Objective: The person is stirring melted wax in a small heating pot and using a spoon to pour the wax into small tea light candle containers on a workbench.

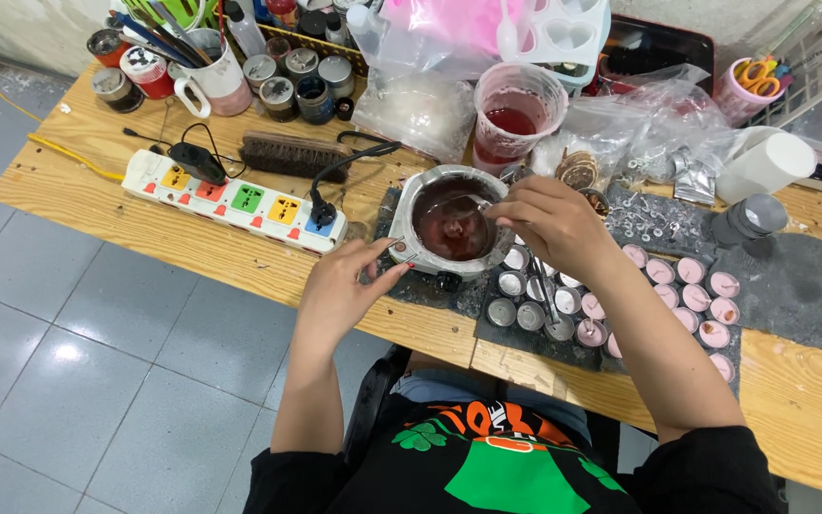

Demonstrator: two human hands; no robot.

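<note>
Currently: right hand (546,221) fingers pinched on spoon (459,203) in melting pot (449,224) of red wax; left hand (349,286) steadies pot, fingers loose — pink-filled cups (692,286) right, empty tins (525,300) remaining on counter (145,228).

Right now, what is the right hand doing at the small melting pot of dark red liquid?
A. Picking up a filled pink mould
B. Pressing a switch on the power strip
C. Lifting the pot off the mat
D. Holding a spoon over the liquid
D: the right hand grips the handle of a metal spoon whose bowl sits over the dark red liquid in the melting pot, while the left hand rests by the pot's near edge.
</note>
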